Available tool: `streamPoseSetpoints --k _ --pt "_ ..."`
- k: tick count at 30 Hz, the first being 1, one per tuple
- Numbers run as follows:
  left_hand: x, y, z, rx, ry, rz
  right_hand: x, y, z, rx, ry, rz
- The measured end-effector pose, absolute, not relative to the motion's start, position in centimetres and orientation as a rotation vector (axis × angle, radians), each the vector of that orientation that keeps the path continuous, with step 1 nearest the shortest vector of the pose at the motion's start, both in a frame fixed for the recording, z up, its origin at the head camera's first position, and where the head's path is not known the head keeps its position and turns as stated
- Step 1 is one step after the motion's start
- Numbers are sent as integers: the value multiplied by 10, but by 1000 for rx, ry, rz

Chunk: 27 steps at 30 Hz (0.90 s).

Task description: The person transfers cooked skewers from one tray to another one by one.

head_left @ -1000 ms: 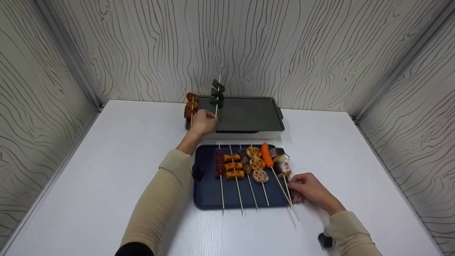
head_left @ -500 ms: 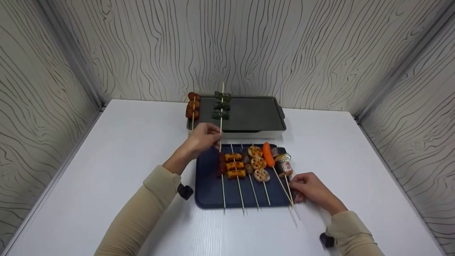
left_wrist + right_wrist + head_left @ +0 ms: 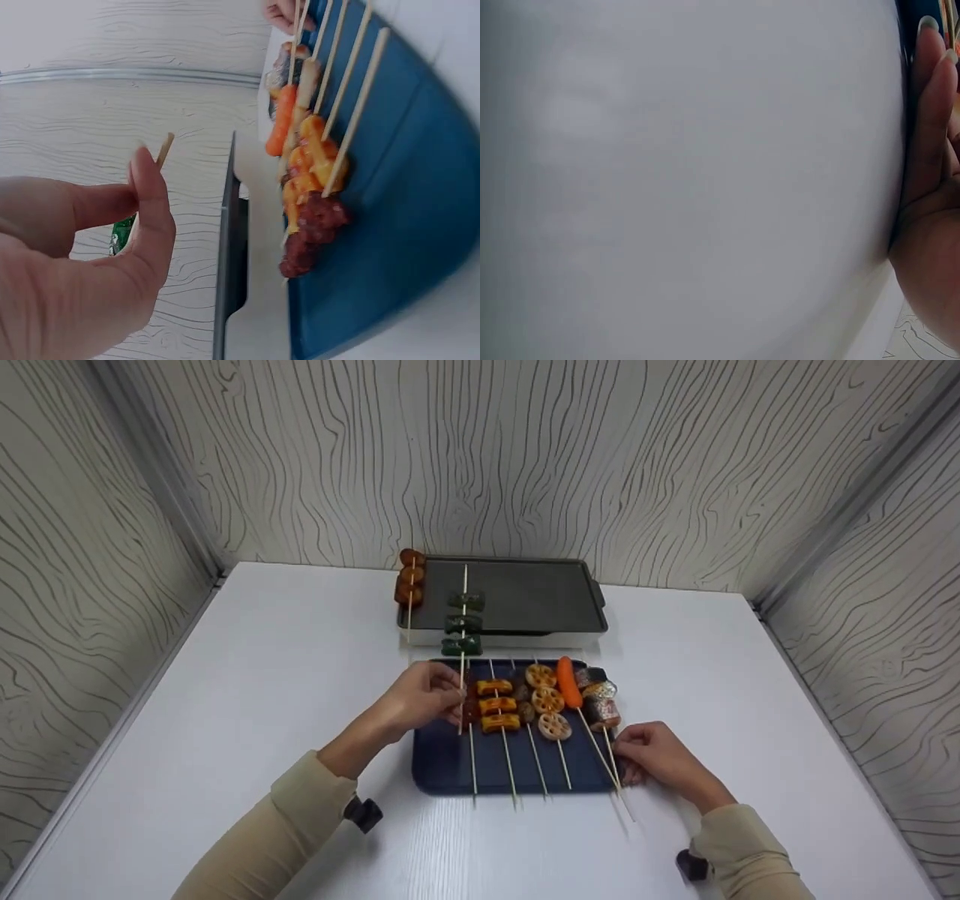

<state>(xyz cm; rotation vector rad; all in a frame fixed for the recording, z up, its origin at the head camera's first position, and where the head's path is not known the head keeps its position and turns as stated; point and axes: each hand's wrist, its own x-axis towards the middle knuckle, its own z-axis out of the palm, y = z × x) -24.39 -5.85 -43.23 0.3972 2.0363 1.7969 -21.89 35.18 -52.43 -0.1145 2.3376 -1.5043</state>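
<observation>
My left hand [image 3: 420,701] pinches the bare stick of a green pepper skewer [image 3: 463,624], held up between the griddle and the tray. Its stick end [image 3: 166,148] pokes past my fingertips in the left wrist view. A browned skewer of round pieces [image 3: 411,576] lies on the left end of the dark griddle [image 3: 536,592]. On the blue tray [image 3: 442,769] lie dark red meat [image 3: 471,712], yellow [image 3: 499,705], lotus root [image 3: 548,700] and orange sausage [image 3: 569,682] skewers, among others. At the tray's right rim, my right hand [image 3: 654,756] grips with curled fingers, close to the stick ends.
Behind the tray, the griddle stands on a pale base near the patterned back wall [image 3: 525,450]. A silvery, dark-skinned skewer [image 3: 602,709] lies rightmost on the tray, its stick crossing the sausage's. Stick ends overhang the tray's front edge. White table [image 3: 300,660] surrounds everything.
My left hand has drawn back from the griddle towards the tray, carrying the green pepper skewer with it. The right hand has stayed at the tray's right rim.
</observation>
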Motion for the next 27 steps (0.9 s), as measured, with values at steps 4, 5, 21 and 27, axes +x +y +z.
streamPoseSetpoints --k 4,5,21,27 --pt "-228 -65 -450 387 2041 1768 -219 352 -525 -123 2347 -1494" --pt "-224 -66 -454 383 2041 1763 -219 352 -525 -124 2349 -1493" --pt "-211 -73 -497 247 2096 1707 -220 353 -525 -94 2364 -1453" --pt "-213 -73 -504 271 2168 1622 -221 353 -526 -116 2358 -1477"
